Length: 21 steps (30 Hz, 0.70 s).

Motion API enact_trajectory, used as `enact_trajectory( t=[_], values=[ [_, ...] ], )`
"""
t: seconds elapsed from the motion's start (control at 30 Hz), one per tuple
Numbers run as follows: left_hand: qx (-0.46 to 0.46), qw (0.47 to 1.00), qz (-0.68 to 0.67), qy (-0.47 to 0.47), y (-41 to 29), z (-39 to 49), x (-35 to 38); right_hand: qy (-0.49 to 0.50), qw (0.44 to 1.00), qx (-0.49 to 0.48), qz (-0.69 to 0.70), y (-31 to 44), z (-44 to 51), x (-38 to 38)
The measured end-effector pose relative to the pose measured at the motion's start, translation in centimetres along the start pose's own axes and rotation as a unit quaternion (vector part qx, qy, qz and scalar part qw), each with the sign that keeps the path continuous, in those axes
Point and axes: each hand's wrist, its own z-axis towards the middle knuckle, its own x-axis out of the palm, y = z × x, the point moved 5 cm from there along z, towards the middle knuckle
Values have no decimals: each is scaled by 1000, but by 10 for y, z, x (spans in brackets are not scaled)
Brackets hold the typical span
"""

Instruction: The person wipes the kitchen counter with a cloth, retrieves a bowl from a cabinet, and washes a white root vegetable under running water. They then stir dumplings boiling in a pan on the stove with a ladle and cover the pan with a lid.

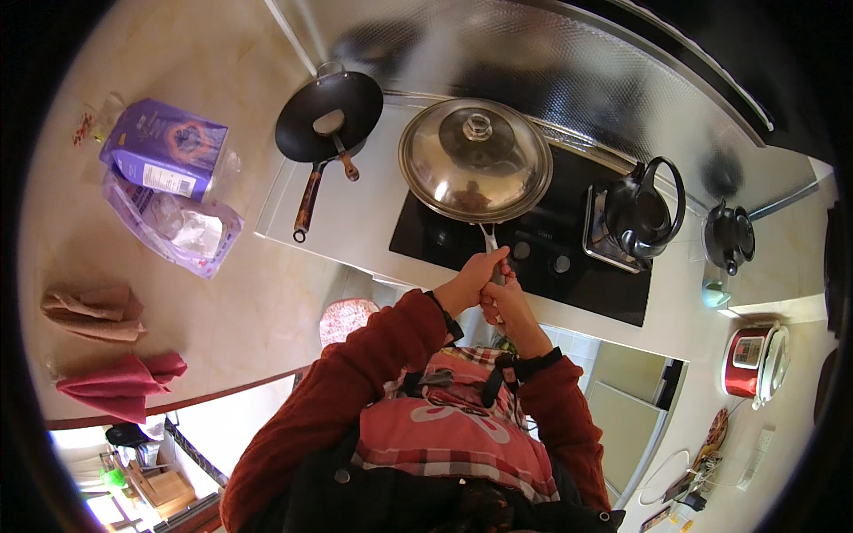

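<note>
Directly before me a pan with a domed metal lid (440,166) stands on the black glass cooktop (426,230). A clear knob (478,126) tops the lid, which hides the pan's inside. From the pan a metal handle (489,233) reaches toward me. My left hand (474,278) is closed around this handle, nearer the pan. Just below it, my right hand (512,301) also grips the handle, close against the left. Two round control knobs (521,250) sit on the cooktop just right of my hands.
Left of the pan lies a black wok (293,133) holding a spatula (330,123). A black kettle (633,213) occupies the right burner; a black pot (726,233) and red rice cooker (743,366) stand farther right. Purple packages (166,146) and folded cloths (93,313) lie left.
</note>
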Motion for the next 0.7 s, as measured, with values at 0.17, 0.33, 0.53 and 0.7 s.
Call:
enact_trajectory(
  t=[0.17, 0.33, 0.53, 0.7],
  values=[
    [-9, 995, 79, -68, 2, -19, -5, 27, 1000, -9, -13, -7, -9, 8],
    [10, 996, 75, -46, -4, -2, -5, 31, 999, -18, 3, -3, 8, 0],
    [33, 996, 74, -27, 15, -6, 3, 35, 999, -19, -14, 1, -14, -5],
    [38, 992, 111, -55, 3, -12, -2, 51, 998, -37, 23, -2, -8, 2]
  ],
)
